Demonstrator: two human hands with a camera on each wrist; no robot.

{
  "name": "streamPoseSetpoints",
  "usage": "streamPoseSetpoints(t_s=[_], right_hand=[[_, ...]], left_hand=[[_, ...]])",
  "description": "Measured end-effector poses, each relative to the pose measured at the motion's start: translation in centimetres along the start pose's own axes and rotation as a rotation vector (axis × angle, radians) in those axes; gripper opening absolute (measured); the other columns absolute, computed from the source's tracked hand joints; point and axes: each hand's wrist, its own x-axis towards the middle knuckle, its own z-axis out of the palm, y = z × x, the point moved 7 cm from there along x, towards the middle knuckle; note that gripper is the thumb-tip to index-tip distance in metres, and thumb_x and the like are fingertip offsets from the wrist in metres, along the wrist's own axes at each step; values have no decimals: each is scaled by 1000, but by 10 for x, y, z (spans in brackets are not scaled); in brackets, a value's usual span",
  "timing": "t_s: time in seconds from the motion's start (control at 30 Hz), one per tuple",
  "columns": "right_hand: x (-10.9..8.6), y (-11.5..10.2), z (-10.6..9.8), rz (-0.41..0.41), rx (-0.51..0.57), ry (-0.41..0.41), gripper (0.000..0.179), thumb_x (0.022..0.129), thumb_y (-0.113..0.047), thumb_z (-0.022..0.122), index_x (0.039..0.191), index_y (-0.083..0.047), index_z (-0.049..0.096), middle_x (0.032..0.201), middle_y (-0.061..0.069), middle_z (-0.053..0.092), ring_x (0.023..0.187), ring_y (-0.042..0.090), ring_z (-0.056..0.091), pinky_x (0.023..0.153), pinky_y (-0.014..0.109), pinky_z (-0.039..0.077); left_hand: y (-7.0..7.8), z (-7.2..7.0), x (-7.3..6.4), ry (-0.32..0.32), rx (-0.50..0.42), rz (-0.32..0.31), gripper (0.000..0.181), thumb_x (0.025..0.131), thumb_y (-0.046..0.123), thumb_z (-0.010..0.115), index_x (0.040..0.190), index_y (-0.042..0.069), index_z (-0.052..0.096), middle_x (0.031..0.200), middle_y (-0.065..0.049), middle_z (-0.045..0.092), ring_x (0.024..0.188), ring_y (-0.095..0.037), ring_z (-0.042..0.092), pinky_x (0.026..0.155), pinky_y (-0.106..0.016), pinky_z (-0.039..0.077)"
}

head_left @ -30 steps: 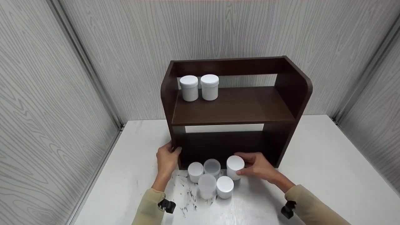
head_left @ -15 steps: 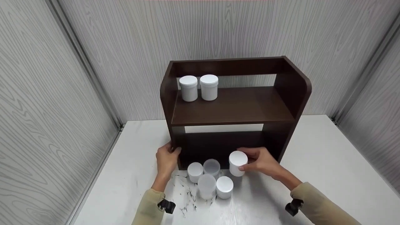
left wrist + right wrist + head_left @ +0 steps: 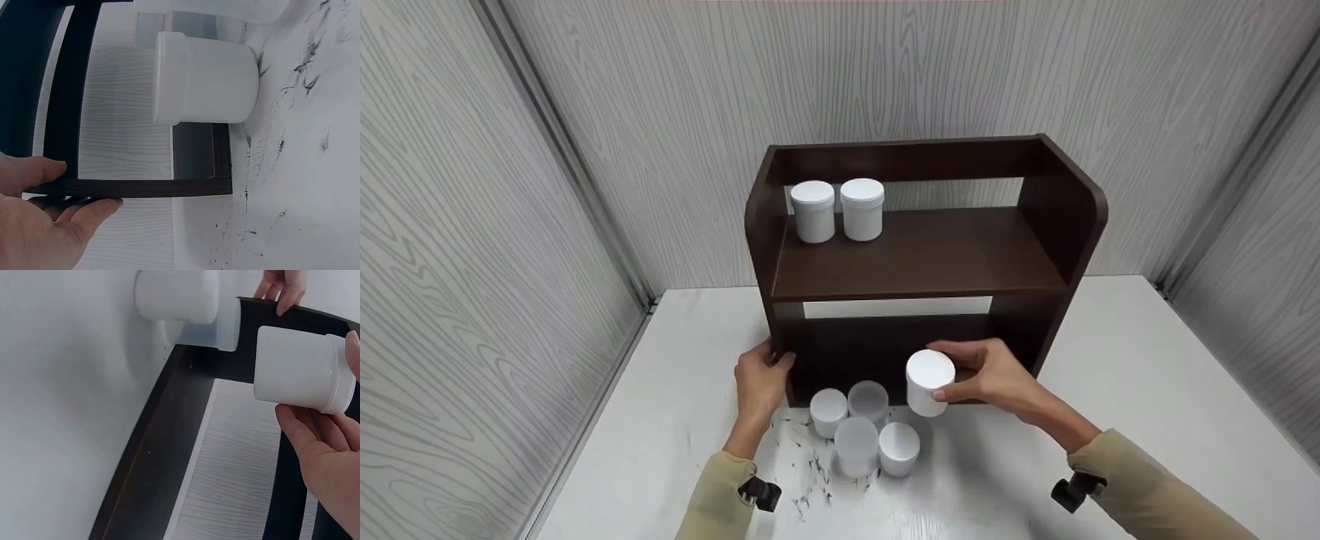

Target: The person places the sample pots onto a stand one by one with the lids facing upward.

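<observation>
My right hand (image 3: 997, 375) holds a white lidded jar (image 3: 930, 382) between thumb and fingers, raised in front of the lower compartment. The right wrist view shows that jar (image 3: 295, 371) with the fingertips under it and the thumb on its lid. At the lower left, my left hand (image 3: 761, 381) grips the side panel of the dark brown shelf (image 3: 919, 270). In the left wrist view, the thumb of that hand (image 3: 50, 225) lies on one face of the panel and the fingers on the other. Two white lidded jars (image 3: 814, 214) stand upright at the left of the upper shelf.
Before the shelf's lower front edge stand two white lidded jars (image 3: 899, 448) and two translucent containers (image 3: 857, 448), grouped close together on the white table (image 3: 675, 450). Dark scuff marks (image 3: 814, 476) show on the tabletop. Grey wood-grain walls (image 3: 697, 112) enclose the table.
My right hand has lifted the white jar up off the table, away from the grouped containers. My left hand stays on the shelf's side panel.
</observation>
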Motion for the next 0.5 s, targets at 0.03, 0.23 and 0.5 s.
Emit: streamPoseSetpoints(t_s=[0.03, 0.23, 0.5], right_hand=[[0, -3, 0, 0, -2, 0, 75, 77, -6, 93, 143, 7, 60, 130, 20, 70, 117, 27, 69, 90, 34, 60], [-1, -23, 1, -6, -28, 11, 75, 76, -6, 94, 142, 6, 61, 129, 18, 71, 117, 26, 70, 92, 33, 59], [-4, -54, 1, -36, -45, 5, 73, 75, -6, 94, 140, 5, 64, 126, 16, 74, 114, 24, 71, 93, 31, 58]], left_hand=[[0, 0, 0, 0, 2, -2, 44, 99, 4, 66, 138, -14, 59, 129, -29, 68, 118, -38, 69, 98, -46, 57], [0, 0, 0, 5, -2, -18, 44, 98, 5, 67, 138, -13, 61, 129, -28, 69, 119, -38, 68, 99, -46, 56], [1, 0, 0, 18, 3, 3, 42, 96, 2, 67, 135, -14, 63, 127, -31, 68, 119, -39, 68, 98, -47, 57]])
